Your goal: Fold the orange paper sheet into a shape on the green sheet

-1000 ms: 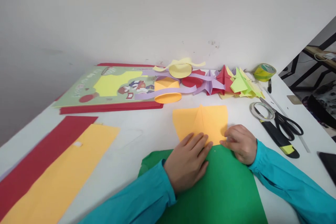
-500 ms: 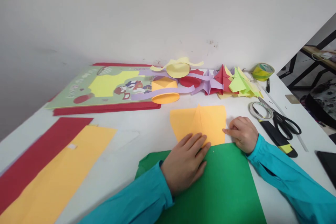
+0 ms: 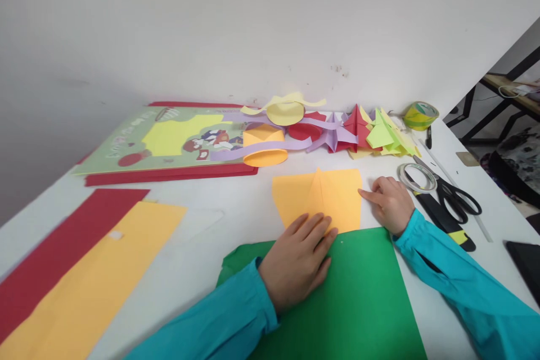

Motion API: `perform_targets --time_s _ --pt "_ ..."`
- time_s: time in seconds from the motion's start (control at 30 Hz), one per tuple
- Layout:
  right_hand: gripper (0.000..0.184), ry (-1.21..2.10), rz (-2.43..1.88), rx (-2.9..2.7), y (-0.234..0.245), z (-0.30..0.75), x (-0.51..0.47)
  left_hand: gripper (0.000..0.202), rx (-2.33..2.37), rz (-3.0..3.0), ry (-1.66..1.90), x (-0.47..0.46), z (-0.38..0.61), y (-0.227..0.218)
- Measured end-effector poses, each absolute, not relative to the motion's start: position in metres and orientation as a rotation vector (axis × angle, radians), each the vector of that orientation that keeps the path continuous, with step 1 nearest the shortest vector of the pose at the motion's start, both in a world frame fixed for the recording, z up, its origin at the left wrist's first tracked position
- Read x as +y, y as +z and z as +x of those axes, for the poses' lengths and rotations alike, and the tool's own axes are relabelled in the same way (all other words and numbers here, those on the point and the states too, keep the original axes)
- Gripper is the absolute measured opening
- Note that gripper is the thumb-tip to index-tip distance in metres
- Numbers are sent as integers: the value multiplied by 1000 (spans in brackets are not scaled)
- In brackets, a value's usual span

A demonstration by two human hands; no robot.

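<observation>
My left hand (image 3: 297, 261) lies flat, fingers stretched out, across the near edge of a folded orange paper (image 3: 343, 197) and a green sheet (image 3: 358, 292) in front of it. A raised crease stands up in the middle of the orange paper. At that paper's right edge is my right hand (image 3: 392, 202), one finger stretched out to the edge and the others curled; I see nothing held in it. The green sheet reaches under my left hand and sleeve.
Red paper (image 3: 63, 242) and orange paper (image 3: 113, 264) lie at left. Behind stand a printed card (image 3: 169, 160), paper lanterns (image 3: 265, 157) and folded paper shapes (image 3: 356, 129). At right are scissors (image 3: 458, 199), a cutter (image 3: 439, 219), clear tape (image 3: 432, 180) and yellow tape (image 3: 422, 115).
My right hand has shifted slightly up along the right edge of the orange paper, its finger now higher on that edge. My left hand stays in place.
</observation>
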State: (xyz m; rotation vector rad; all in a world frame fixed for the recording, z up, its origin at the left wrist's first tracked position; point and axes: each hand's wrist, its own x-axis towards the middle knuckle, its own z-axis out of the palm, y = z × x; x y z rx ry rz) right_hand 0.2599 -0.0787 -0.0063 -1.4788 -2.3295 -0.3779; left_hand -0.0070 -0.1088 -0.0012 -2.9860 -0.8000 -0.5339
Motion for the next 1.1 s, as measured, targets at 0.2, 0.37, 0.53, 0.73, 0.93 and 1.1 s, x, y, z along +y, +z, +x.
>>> perform_targets --time_s 0.2,0.37,0.53,0.73,0.93,1.1 --pt "42 -399 -1582 -2295 -6 260 -74 36 -799 -2967 -520 -109 -7 -3" --pt "40 -447 -1640 -2291 -3 256 -74 36 -807 -2963 -513 -109 -5 -2" --pt "40 -469 -1613 -2315 -3 257 -74 36 -801 -2957 -523 -110 -5 -1" --pt "35 -445 -1425 -2335 -7 259 -74 36 -802 -2940 -526 -109 -6 0" --pt "27 -354 -1246 -2322 -6 256 -78 36 -804 -2956 -540 -109 -6 -1" --pt "26 -236 -1151 -2313 1 249 -86 37 -813 -2949 -553 -110 -7 0"
